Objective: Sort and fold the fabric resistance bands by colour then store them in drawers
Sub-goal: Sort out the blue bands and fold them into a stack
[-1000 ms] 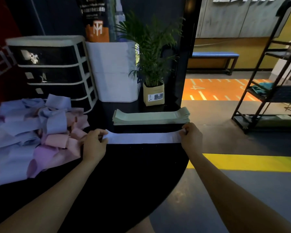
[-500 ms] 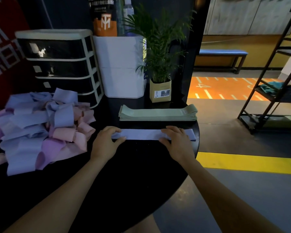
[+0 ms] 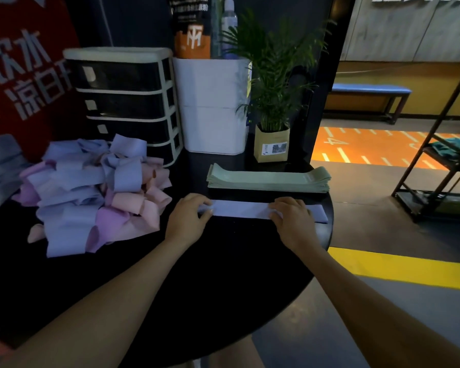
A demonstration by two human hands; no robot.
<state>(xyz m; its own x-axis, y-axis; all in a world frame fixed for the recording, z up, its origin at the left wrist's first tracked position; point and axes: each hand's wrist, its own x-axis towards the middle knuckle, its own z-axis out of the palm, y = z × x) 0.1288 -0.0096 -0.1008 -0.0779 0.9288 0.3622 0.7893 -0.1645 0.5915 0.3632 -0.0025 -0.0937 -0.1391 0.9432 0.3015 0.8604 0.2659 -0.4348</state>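
From your head camera, your left hand (image 3: 187, 221) and right hand (image 3: 292, 221) lie flat, fingers straight, pressing a lavender resistance band (image 3: 243, 210) stretched flat on the black round table (image 3: 223, 261). Just behind it sits the stack of folded green bands (image 3: 268, 179). The unsorted lavender and pink pile (image 3: 91, 192) lies left, before the closed drawer unit (image 3: 125, 102).

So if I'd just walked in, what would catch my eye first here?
Probably the tangled pile of lilac and pink bands heaped on the left of the black table. Next, the two hands, left hand and right hand, pressing one lilac band flat, with a neat stack of green bands just behind it.
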